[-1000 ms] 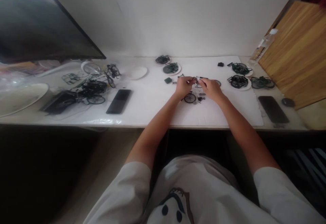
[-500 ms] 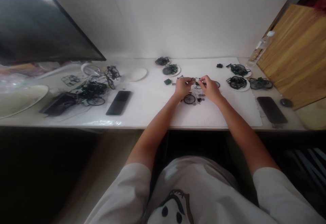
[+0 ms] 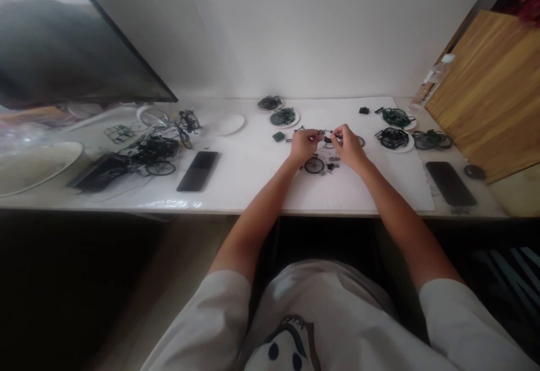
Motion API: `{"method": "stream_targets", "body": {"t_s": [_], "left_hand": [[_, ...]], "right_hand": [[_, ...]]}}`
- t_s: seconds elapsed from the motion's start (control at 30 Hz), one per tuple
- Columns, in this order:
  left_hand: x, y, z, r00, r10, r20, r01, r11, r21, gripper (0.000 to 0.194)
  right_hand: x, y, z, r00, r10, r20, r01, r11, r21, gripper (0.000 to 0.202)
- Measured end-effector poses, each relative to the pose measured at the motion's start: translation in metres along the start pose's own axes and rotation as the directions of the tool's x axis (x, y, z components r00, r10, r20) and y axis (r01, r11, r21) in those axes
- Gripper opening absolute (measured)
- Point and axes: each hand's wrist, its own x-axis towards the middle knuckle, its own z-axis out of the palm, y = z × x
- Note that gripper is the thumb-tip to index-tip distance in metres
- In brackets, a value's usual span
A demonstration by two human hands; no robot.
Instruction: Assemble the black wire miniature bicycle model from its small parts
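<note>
Over the white board [image 3: 253, 180], my left hand [image 3: 305, 143] and my right hand [image 3: 347, 144] face each other, fingertips a short way apart. Both pinch a small silvery part [image 3: 327, 133] between them, too small to identify. Just below the hands lies a small spoked wheel [image 3: 314, 164], with tiny dark and grey pieces [image 3: 332, 166] beside it. Another wheel [image 3: 360, 140] shows partly behind my right hand. A green block [image 3: 278, 136] rests left of my left hand.
White plates of dark and green parts stand at the back [image 3: 284, 117] and right [image 3: 394, 139]. Model bicycles [image 3: 156, 149] and a phone [image 3: 197, 171] lie left. Another phone [image 3: 450, 182], a round black object [image 3: 475, 171] and a bottle [image 3: 432, 81] are right.
The fingertips of my hands have moved slightly apart, and more of the silvery part shows between them. The view has shifted a little.
</note>
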Motion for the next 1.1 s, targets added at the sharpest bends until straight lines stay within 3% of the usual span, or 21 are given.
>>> {"method": "stream_targets", "body": {"t_s": [0.37, 0.8, 1.1], "left_hand": [[0.002, -0.006, 0.0, 1.0, 0.019, -0.021, -0.021, 0.998, -0.067, 0.019], [0.004, -0.006, -0.004, 1.0, 0.005, 0.025, -0.002, 0.994, -0.113, 0.023], [0.003, -0.003, -0.005, 1.0, 0.015, 0.022, -0.012, 0.993, -0.118, 0.027]], "right_hand": [[0.0, -0.016, -0.01, 0.994, 0.05, 0.096, -0.026, 0.97, -0.24, 0.045], [-0.001, -0.016, -0.01, 0.997, -0.005, 0.08, 0.021, 0.981, -0.195, 0.043], [-0.002, -0.017, -0.007, 0.996, 0.032, 0.083, -0.011, 0.97, -0.241, 0.035]]}}
